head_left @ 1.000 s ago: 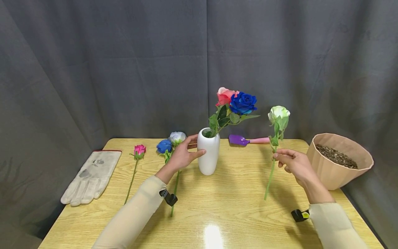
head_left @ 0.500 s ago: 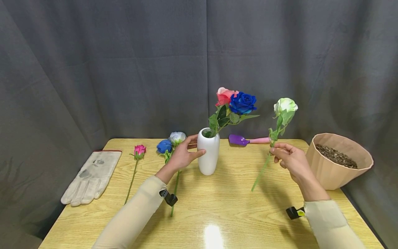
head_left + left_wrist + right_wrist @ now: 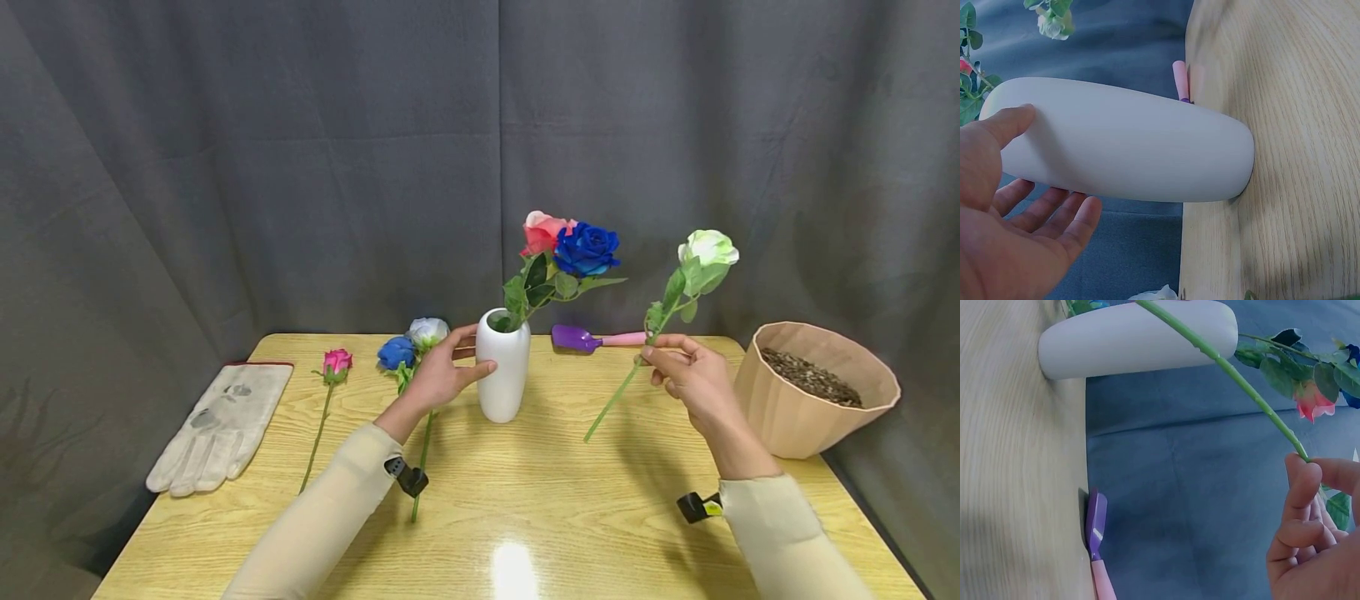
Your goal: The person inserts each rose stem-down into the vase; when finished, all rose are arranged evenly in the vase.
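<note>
Moved: white rose (image 3: 708, 247) tilts further right, lifted higher
Right hand (image 3: 690, 375): pinching its stem
Left hand (image 3: 438, 372): fingers wrapped round white vase (image 3: 502, 367)

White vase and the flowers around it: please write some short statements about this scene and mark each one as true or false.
1. The left hand holds the white vase. True.
2. The vase has no flowers in it. False: a pink rose and a blue rose stand in it.
3. The right hand pinches the stem of a white rose. True.
4. The white rose lies flat on the table. False: it is held tilted in the air.
5. The glove is on the left hand. False: it lies on the table.
</note>
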### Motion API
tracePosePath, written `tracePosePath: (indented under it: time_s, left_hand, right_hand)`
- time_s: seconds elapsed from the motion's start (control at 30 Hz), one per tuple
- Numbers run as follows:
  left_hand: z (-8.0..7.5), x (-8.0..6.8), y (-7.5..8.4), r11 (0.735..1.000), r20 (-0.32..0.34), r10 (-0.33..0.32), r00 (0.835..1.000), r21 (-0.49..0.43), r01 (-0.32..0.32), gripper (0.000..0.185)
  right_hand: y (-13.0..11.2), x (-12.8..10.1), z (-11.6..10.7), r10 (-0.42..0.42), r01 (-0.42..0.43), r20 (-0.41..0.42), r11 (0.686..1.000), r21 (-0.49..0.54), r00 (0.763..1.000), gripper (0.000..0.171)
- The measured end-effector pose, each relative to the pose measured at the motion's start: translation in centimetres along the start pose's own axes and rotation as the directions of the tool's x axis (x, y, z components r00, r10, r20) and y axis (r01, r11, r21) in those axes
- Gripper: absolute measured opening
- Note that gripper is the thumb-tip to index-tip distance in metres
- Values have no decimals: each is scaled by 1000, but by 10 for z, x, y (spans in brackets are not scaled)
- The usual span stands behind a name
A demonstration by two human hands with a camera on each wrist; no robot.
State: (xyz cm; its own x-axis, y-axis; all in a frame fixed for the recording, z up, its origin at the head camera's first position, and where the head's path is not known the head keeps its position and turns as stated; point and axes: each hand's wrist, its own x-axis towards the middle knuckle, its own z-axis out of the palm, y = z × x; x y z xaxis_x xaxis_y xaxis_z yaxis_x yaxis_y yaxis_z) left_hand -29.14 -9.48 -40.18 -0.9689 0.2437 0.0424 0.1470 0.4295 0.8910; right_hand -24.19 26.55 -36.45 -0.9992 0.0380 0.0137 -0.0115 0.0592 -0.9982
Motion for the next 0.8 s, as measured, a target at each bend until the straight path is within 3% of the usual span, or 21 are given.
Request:
tracePosePath:
  time_s: [0.2, 0.8]
  left_hand:
    - [0, 0, 1, 1000, -1, -5, 1000, 1, 5, 76]
    - [0, 1, -2, 1000, -6, 0, 1000, 3, 0, 76]
  right_hand:
    - [-4, 1, 8, -22, 23, -43, 1000, 16, 999, 22]
    - [-15, 3, 26, -103, 130, -131, 968, 216, 986, 17]
